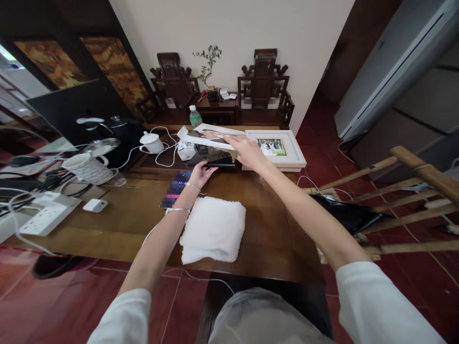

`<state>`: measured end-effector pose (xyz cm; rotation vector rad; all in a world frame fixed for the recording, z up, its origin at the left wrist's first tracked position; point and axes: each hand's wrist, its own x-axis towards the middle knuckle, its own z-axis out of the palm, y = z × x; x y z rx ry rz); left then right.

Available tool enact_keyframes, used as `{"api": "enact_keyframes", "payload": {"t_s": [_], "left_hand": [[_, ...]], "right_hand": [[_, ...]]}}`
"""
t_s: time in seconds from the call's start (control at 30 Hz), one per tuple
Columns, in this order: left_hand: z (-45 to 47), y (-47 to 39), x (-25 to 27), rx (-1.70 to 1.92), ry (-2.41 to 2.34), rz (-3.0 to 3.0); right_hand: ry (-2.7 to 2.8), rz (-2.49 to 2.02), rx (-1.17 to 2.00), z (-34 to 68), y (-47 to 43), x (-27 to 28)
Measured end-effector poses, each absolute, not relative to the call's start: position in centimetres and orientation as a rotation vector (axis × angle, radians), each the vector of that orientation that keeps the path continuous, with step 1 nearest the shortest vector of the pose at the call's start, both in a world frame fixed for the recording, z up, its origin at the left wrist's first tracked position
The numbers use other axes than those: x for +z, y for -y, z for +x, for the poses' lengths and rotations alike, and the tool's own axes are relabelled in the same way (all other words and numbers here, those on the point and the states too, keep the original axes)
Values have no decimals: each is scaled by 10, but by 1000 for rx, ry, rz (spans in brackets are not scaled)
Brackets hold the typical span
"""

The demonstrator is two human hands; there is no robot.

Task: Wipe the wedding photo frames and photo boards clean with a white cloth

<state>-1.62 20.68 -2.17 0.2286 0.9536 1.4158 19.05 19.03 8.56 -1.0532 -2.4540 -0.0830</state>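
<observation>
The right hand (247, 150) grasps a tilted photo print (211, 135) above the dark frame (215, 157) (beside a white-framed picture (276, 149)) on the wooden table (265, 224), while the left hand (201, 174) grips the frame's near edge.

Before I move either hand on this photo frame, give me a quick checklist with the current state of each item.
1. Left hand on the near edge of the dark frame: ok.
2. Right hand on the print lifted above the frame: ok.
3. Print fully free of the frame: cannot tell.
4. White framed photo lies flat beside the right hand, apart from the print: ok.
5. Folded white towel lies near on the table: ok.
6. White cable loops close to the frame: not ok.
</observation>
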Motion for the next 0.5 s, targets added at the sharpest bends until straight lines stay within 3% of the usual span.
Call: {"api": "enact_keyframes", "payload": {"t_s": [0.5], "left_hand": [[-51,-29,37,1613,-1129,302]], "right_hand": [[2487,-1123,-265,194,-214,108]]}}
